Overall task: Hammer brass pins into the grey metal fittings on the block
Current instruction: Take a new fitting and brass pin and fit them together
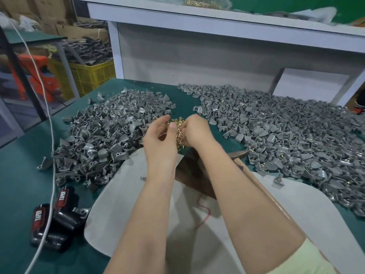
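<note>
I see a green table [19, 194] under a white shelf [197, 18] with a pale back panel [197, 62], and off to the left a yellow crate [92, 76], an orange plastic stool [33, 62] and cardboard boxes [83, 33] behind a dark post [17, 66].

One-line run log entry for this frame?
step: pin pickup | left hand, right hand: at brass pins, grip unclear | hammer: lying unheld

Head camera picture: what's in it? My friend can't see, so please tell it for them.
The left hand and right hand pick at a small heap of brass pins in the middle of a green table. Big piles of grey fittings lie on both sides. A hammer lies beneath the right arm, by a dark block.
</note>
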`<action>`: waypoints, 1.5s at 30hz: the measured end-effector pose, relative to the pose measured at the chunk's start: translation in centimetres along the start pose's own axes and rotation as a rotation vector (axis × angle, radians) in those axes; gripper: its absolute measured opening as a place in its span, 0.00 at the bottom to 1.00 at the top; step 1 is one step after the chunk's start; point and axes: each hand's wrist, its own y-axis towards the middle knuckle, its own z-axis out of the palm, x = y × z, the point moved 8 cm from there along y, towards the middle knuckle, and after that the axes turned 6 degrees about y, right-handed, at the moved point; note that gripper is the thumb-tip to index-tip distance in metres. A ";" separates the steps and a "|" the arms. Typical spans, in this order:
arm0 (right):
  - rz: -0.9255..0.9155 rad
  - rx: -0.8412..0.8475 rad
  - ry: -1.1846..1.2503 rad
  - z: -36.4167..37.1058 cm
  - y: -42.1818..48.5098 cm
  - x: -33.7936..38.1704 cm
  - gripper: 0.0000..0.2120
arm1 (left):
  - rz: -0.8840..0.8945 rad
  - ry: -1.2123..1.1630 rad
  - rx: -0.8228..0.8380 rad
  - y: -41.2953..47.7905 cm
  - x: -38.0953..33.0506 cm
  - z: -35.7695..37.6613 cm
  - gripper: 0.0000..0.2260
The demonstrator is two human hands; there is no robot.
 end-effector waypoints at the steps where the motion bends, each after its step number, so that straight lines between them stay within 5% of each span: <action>1: 0.034 -0.046 0.154 -1.2 -0.4 -0.9 0.07 | 0.041 0.061 0.041 0.0 -0.2 0.3 0.09; 5: 0.152 0.036 0.799 -4.3 -3.6 -4.1 0.11 | 0.195 0.398 0.225 -0.9 -0.6 2.6 0.09; 12: 0.185 -0.001 0.982 -6.9 -10.0 -8.3 0.09 | 0.455 0.912 0.627 -4.2 0.3 6.8 0.06; 16: -0.019 -0.080 0.598 -6.7 -11.2 -7.6 0.11 | 0.452 0.943 0.714 -4.9 0.5 7.4 0.07; 23: -0.118 -0.125 0.136 -6.1 -11.5 -7.1 0.08 | 0.428 1.093 0.486 -3.8 0.6 6.3 0.13; 32: -0.013 -0.113 0.064 -6.1 -11.6 -7.4 0.07 | 0.400 1.087 0.521 -4.0 0.5 6.3 0.02; 38: -0.006 -0.109 0.003 -6.2 -11.8 -7.4 0.09 | 0.355 1.017 0.580 -4.1 0.6 6.4 0.10; 45: -0.041 -0.202 0.046 -6.5 -11.7 -7.4 0.06 | 0.324 1.059 0.544 -3.8 0.6 5.9 0.04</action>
